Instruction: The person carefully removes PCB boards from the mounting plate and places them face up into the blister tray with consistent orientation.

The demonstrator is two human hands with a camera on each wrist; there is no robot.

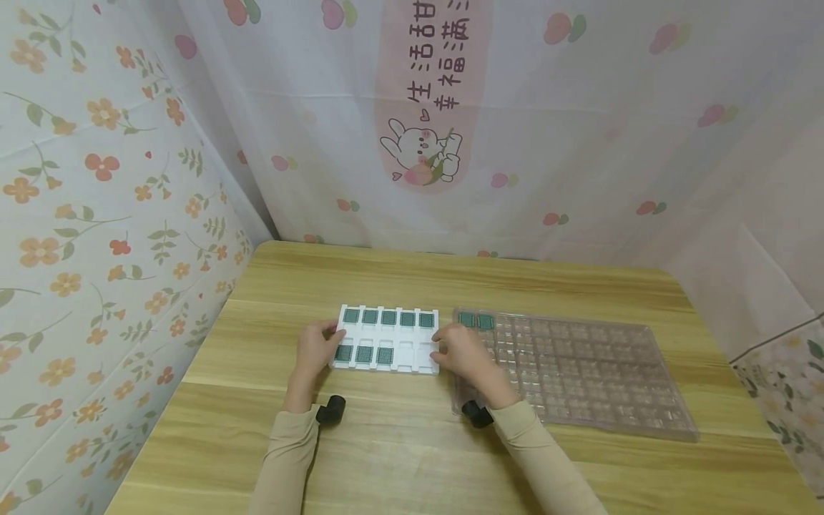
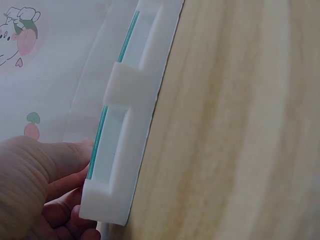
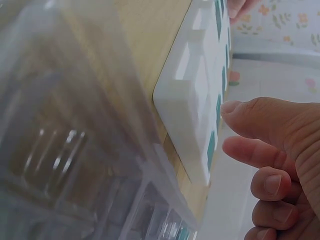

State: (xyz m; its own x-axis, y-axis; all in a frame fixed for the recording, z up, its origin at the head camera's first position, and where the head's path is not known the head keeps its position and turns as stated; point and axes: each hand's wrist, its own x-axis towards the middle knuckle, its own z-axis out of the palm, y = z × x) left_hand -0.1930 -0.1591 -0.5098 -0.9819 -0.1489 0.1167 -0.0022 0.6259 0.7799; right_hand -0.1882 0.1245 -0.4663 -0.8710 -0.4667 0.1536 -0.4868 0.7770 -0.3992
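A white tray (image 1: 388,336) with two rows of pockets lies on the table, holding several square green chips (image 1: 389,317). The far row has a chip in each pocket; the near row has three at the left, with bare white pockets at its right end. My left hand (image 1: 315,350) grips the tray's left end, thumb at its upper edge beside a chip and fingers bent against the side. By the right end is my right hand (image 1: 468,352). Its thumb (image 3: 245,120) and forefinger are apart, the other fingers loosely bent, with nothing between them.
To the right lies a large clear plastic tray (image 1: 579,372) of many pockets, partly under my right forearm. Two green chips (image 1: 476,320) sit in its far left corner. The wooden table (image 1: 399,458) meets patterned curtains (image 1: 309,143) behind and at the sides.
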